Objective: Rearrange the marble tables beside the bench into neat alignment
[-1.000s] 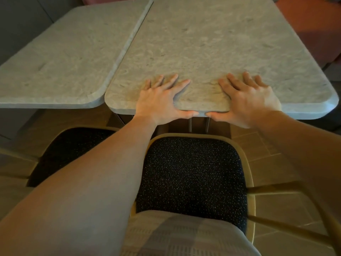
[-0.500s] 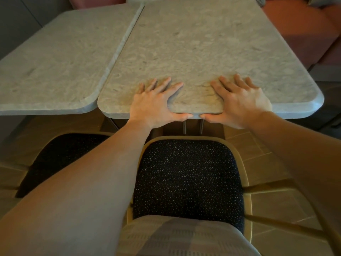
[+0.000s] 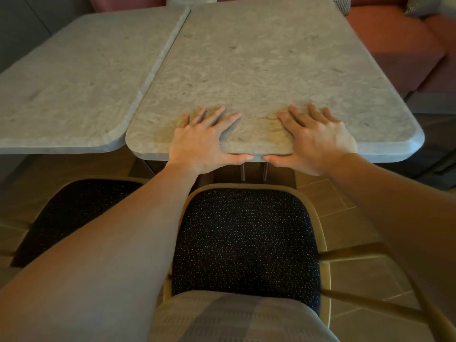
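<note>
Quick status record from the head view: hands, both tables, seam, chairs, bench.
left hand: flat on right table, thumb at near edge
right hand: flat on right table, thumb at near edge
right table: marble, near edge sits closer to the camera than the left table's
left table: marble, untouched
seam: tops side by side, near corners not flush
chairs: two dark seats at near side
bench: red, far right

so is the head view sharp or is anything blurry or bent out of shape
Head view: both hands, left and right, and the right table look sharp; warm dim light; wide-angle lens splays the table edges and swells the near forearms; the bench corner looks smeared.
</note>
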Available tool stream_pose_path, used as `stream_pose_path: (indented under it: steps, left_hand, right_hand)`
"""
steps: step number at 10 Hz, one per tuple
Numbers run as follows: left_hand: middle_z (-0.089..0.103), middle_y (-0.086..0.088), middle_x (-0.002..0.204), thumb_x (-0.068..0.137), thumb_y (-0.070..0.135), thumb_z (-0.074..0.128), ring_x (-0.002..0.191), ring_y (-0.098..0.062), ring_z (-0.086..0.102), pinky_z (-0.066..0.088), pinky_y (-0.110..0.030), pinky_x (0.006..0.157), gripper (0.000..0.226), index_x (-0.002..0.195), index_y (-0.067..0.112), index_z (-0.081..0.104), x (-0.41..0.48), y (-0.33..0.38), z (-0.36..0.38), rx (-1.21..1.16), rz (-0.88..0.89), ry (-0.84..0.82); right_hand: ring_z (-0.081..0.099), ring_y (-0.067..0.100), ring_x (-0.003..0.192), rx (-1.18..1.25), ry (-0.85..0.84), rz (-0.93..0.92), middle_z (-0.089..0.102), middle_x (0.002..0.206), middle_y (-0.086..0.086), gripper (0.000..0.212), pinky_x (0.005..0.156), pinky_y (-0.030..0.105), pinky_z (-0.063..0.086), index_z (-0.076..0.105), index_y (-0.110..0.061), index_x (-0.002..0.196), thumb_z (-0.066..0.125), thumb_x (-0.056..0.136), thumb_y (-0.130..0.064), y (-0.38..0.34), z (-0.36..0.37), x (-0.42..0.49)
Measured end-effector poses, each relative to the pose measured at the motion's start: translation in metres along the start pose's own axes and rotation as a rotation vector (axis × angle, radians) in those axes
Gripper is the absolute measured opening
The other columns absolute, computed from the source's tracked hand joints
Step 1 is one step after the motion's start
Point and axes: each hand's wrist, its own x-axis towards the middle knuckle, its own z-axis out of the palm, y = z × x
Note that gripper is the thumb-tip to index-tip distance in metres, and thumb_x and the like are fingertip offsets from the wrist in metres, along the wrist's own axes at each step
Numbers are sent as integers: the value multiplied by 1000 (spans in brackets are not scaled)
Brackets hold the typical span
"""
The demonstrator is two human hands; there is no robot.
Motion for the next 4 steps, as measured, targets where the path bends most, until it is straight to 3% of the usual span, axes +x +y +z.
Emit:
stream_pose_path:
  steps: [2, 3, 4]
  left_hand:
    - [26, 11, 171, 59, 112, 19, 157, -29, 25, 24, -57, 124, 111, 157, 58, 19, -5, 1, -10, -37, -2, -37]
    - [41, 11, 163, 67, 107, 29, 149, -23, 37, 27, -56, 124, 99, 149, 53, 43, -13, 10, -38, -434, -64, -50]
    - [50, 16, 155, 79, 85, 54, 142, -6, 44, 33, -52, 123, 69, 137, 48, 57, -36, 18, -79, -1037, -204, 95]
  right_hand:
    - [23, 43, 158, 14, -62, 4, 28, 172, 7, 129, 128, 61, 19, 21, -26, 164, 8, 64, -107, -2, -6, -5]
    - [19, 42, 159, 147, -162, 16, 23, 173, 7, 123, 128, 61, 17, 17, -27, 165, 25, 70, -104, -4, -36, -14]
    - [38, 29, 152, 568, -102, 143, 39, 167, 2, 101, 123, 52, 34, 31, -30, 162, 52, 82, -87, -12, -80, -36]
